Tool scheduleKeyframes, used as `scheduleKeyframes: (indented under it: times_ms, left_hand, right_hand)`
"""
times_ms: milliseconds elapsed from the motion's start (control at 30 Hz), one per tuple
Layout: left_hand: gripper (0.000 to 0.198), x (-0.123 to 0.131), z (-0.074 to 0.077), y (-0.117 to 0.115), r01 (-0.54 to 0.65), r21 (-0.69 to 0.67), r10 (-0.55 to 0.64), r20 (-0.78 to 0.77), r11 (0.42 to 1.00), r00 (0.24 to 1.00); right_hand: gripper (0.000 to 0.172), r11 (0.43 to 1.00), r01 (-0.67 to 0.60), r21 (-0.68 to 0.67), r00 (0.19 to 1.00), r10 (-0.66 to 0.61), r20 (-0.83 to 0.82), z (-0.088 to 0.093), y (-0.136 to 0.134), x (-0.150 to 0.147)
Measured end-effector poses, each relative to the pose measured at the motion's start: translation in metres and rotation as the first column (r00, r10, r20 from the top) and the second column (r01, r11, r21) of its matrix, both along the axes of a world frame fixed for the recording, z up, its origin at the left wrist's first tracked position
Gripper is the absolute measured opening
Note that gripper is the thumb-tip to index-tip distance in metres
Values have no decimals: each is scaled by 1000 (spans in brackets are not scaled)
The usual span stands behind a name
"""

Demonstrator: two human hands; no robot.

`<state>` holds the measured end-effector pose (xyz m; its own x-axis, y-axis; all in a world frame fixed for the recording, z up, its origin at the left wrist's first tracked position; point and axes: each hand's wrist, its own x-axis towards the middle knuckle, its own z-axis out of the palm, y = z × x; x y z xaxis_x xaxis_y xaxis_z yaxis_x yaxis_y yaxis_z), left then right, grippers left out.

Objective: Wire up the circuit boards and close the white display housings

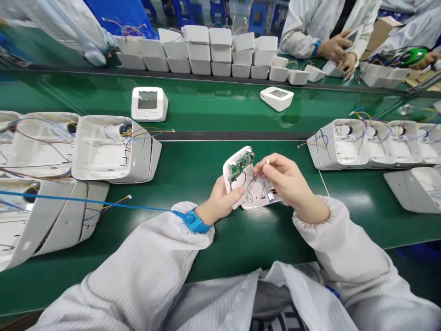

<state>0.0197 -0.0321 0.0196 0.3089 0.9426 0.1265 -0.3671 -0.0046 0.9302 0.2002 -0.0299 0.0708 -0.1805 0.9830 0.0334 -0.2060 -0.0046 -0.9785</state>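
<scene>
My left hand (225,197) grips a white plastic housing half (227,177) that stands tilted, with a green circuit board (242,166) inside it. Joined to it by thin wires, the other housing half (257,195) lies open on the green bench, wires and a small metal part inside. Between thumb and forefinger, my right hand (284,177) pinches a small white wire connector (268,162) just above that second half. A blue wrist strap (195,221) with a cord running left is on my left wrist.
White casings with loose wires stand at left (103,151) and right (351,142). Finished-looking monitors with screens sit on the conveyor, one at left (149,103), one at right (277,97). Stacked white casings (196,50) line the far side, where a co-worker's hands (339,50) hold a white part.
</scene>
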Motion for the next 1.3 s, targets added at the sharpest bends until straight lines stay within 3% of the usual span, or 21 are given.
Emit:
scheduleKeyframes:
  times_ms: [133,267,467,633,733,1100,1300]
  left_hand:
    - [44,0,0,0,12,-4,-12,7,1000,1000]
    - [49,1,0,2,14,-135,-6,57,991,998]
    - [48,1,0,1,83,-72,-77,81,994,994]
    - [49,0,0,-2,40,-42,-41,-34,998,999]
    - [50,0,-1,-3,30,-50,-32,-40,998,999]
    - [41,2,0,-6,46,91,-35,-115,995,993]
    - [31,-1,-6,-6,6,32,-1,-148,999,989]
  right_hand:
    - [25,995,-81,-60,993,76,-89,0,0,2]
    - [31,983,-125,-137,992,127,8,4,2,6]
    - [21,1000,-20,0,947,19,322,5,1,6]
    - [14,977,80,198,857,-169,487,0,-3,1]
    - [16,971,73,229,801,-194,567,-1,-5,0]
    - [22,961,9,278,759,-188,623,2,-9,-3]
    - [22,953,-2,303,739,-202,643,3,-10,-2]
